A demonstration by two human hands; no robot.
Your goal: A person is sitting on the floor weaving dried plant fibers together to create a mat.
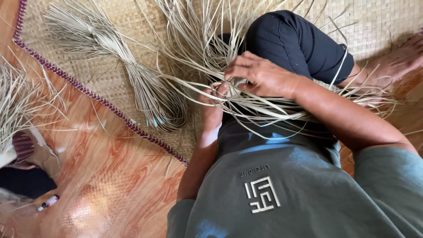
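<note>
I sit on the floor with one knee in dark trousers (295, 42) raised. My right hand (260, 75) is closed over a small woven knot of pale straw strands (194, 53) in front of that knee. My left hand (211, 108) sits just below and left of it, fingers pinching the same strands. Long loose strands fan out from between both hands to the left, up and right across my lap.
A tied bundle of straw (132, 75) lies on the woven mat (110, 17) with a purple stitched edge (88, 92). More straw (17, 101) lies at the far left on the wood-patterned floor (114, 176). A small marker (48, 202) lies at lower left. A bare foot (396, 61) rests at right.
</note>
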